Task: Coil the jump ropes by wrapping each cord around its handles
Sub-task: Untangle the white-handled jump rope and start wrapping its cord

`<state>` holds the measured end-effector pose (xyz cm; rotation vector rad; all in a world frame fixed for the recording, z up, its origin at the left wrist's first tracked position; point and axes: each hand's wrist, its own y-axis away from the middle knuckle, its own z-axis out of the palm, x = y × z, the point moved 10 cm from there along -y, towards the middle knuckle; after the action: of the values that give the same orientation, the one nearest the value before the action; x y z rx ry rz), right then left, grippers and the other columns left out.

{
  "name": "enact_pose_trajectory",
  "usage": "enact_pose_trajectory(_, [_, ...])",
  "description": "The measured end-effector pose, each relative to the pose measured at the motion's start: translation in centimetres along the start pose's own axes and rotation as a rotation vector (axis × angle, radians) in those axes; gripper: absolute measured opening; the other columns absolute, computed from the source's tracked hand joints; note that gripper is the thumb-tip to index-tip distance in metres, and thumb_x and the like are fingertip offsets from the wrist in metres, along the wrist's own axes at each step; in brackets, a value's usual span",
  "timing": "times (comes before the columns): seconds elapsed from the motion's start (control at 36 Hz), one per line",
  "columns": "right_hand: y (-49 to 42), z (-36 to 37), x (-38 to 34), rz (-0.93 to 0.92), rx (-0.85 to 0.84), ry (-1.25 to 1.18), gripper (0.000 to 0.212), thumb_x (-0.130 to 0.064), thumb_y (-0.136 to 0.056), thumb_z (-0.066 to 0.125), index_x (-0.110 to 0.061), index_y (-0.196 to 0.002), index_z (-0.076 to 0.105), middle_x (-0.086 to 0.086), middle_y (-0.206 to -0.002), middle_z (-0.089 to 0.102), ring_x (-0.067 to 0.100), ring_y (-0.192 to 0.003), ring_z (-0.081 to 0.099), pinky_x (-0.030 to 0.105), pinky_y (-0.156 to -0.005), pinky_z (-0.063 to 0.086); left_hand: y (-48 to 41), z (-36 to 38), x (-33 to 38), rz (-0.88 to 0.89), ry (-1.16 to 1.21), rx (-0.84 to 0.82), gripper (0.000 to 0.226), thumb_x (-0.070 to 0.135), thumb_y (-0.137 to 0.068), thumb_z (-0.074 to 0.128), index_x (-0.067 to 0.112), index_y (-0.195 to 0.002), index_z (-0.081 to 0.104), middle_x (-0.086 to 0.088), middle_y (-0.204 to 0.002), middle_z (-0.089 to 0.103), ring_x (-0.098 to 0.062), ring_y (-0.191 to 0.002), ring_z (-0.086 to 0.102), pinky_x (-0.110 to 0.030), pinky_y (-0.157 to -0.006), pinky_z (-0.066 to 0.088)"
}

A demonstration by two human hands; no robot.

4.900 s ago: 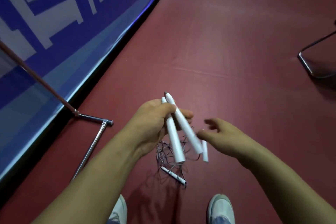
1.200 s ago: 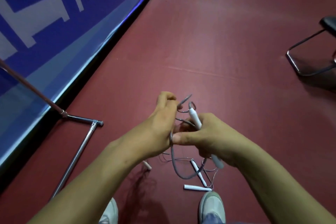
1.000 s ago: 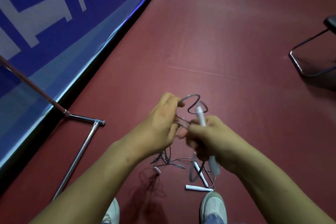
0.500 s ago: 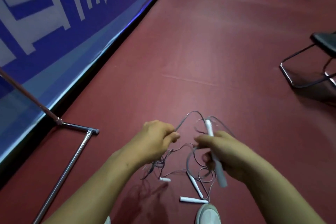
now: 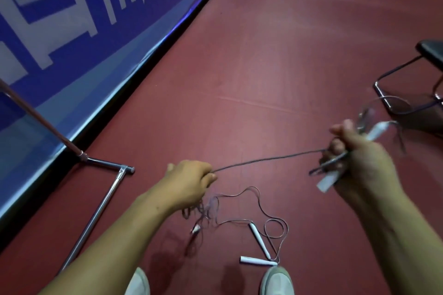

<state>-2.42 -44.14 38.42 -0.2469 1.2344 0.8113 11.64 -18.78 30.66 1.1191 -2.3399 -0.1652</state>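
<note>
**Cord drawn taut between the hands; winding not yet visible**

Hands were well apart. The left hand (image 5: 191,182) pinched the grey cord (image 5: 268,159). The right hand (image 5: 357,163), at about 2 o'clock from it, was clamped round a white handle (image 5: 328,181) and some loose loops. The span between them ran straight, probably to pull slack out of the snarl before wrapping. A second handle in that fist: could not tell, too blurred.

At 6 o'clock below the left hand, the cord dropped into a tangle (image 5: 203,208) on the red floor (image 5: 263,55). Two more handles (image 5: 259,240) lay uncoiled at 5 o'clock, near the right shoe (image 5: 276,280). A chair frame (image 5: 407,93) stood at 3 o'clock and a metal stand (image 5: 103,199) at 9 o'clock.
</note>
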Motion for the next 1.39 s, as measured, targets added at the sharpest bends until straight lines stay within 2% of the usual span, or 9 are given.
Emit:
enact_pose_trajectory(0.08, [1.1, 1.9, 3.4, 0.025, -0.087, 0.554, 0.017, -0.014, -0.092, 0.07, -0.009, -0.108, 0.073, 0.003, -0.079, 0.071, 0.007, -0.041, 0.038, 0.018, -0.039, 0.03, 0.0, -1.3, 1.6, 0.079, -0.011, 0.075, 0.042, 0.043, -0.104, 0.048, 0.023, -0.067, 0.045, 0.007, -0.066, 0.05, -0.031, -0.101, 0.055, -0.038, -0.093, 0.037])
enact_pose_trajectory(0.19, [4.5, 8.0, 6.2, 0.06, -0.432, 0.545, 0.048, -0.001, -0.086, 0.075, -0.016, -0.13, 0.064, -0.007, -0.121, 0.071, -0.004, -0.05, 0.053, 0.012, -0.043, 0.036, 0.6, -2.0, 5.3, 0.281, 0.154, 0.114, 0.032, 0.037, -0.1, 0.059, 0.029, -0.069, 0.055, 0.012, -0.063, 0.056, -0.015, -0.087, 0.055, -0.034, -0.083, 0.045])
enact_pose_trajectory(0.31, [6.6, 10.7, 7.9, 0.12, -0.655, 0.635, 0.021, -0.005, -0.087, 0.077, -0.014, -0.104, 0.07, 0.0, -0.078, 0.069, 0.008, -0.046, 0.044, 0.022, -0.041, 0.028, 0.8, -1.9, 6.5, 0.363, 0.465, 0.107, 0.016, 0.026, -0.094, 0.061, 0.025, -0.1, 0.076, 0.014, -0.086, 0.073, 0.001, -0.083, 0.068, -0.028, -0.076, 0.055])
enact_pose_trajectory(0.42, [5.6, 9.2, 7.7, 0.09, -0.556, 0.915, 0.02, -0.016, -0.093, 0.073, -0.01, -0.074, 0.068, 0.006, -0.054, 0.064, 0.012, -0.037, 0.042, 0.019, -0.038, 0.031, 1.0, -3.0, 6.4, 0.37, 0.432, 0.219, 0.024, 0.037, -0.093, 0.062, 0.015, -0.084, 0.069, 0.004, -0.07, 0.066, -0.012, -0.063, 0.057, -0.033, -0.061, 0.047])
enact_pose_trajectory(0.64, [2.1, 4.9, -0.8, 0.145, -0.298, -0.261, 0.032, -0.033, -0.089, 0.055, -0.019, -0.06, 0.054, -0.01, -0.043, 0.033, 0.001, -0.028, 0.023, 0.021, -0.038, 0.014, -0.1, 0.5, 1.6, 0.139, 0.235, 0.033, 0.048, 0.041, -0.096, 0.062, 0.009, -0.065, 0.045, 0.001, -0.056, 0.04, -0.017, -0.057, 0.035, -0.033, -0.055, 0.031])
enact_pose_trajectory(0.92, [5.2, 7.3, 9.7, 0.37, -0.412, 0.388, 0.05, -0.019, -0.075, 0.083, -0.002, -0.118, 0.066, 0.005, -0.074, 0.059, 0.008, -0.046, 0.03, 0.016, -0.038, 0.026, 0.4, -1.0, 5.9, 0.24, 0.153, 0.105, 0.04, 0.046, -0.102, 0.044, 0.014, -0.081, 0.055, -0.004, -0.075, 0.06, -0.029, -0.081, 0.06, -0.04, -0.072, 0.049])
enact_pose_trajectory(1.03, [5.6, 8.5, 10.7, 0.29, -0.375, 0.372, 0.05, -0.026, -0.075, 0.084, 0.004, -0.111, 0.068, 0.006, -0.061, 0.049, 0.011, -0.045, 0.035, 0.02, -0.04, 0.028, 1.6, 0.1, 8.7, 0.341, 0.284, -0.049, 0.03, 0.024, -0.082, 0.041, 0.027, -0.098, 0.066, 0.004, -0.103, 0.071, -0.017, -0.099, 0.066, -0.03, -0.087, 0.054])
enact_pose_trajectory(1.19, [3.6, 7.2, 6.6, 0.241, -0.178, 0.032, 0.026, -0.021, -0.096, 0.059, -0.002, -0.079, 0.064, 0.004, -0.059, 0.062, 0.003, -0.033, 0.037, 0.015, -0.036, 0.028, 1.0, -0.7, 7.4, 0.299, 0.276, 0.073, 0.03, 0.021, -0.094, 0.06, 0.028, -0.068, 0.047, 0.009, -0.068, 0.05, -0.005, -0.063, 0.047, -0.01, -0.057, 0.032])
enact_pose_trajectory(1.39, [1.1, 3.2, 1.9, 0.14, -0.092, -0.28, 0.031, -0.029, -0.091, 0.057, -0.019, -0.061, 0.055, -0.001, -0.062, 0.054, 0.002, -0.038, 0.029, 0.017, -0.047, 0.017, 0.0, -2.1, 3.2, 0.174, 0.604, 0.134, 0.019, 0.023, -0.096, 0.068, 0.022, -0.094, 0.048, 0.0, -0.064, 0.06, -0.013, -0.056, 0.054, -0.037, -0.063, 0.049])
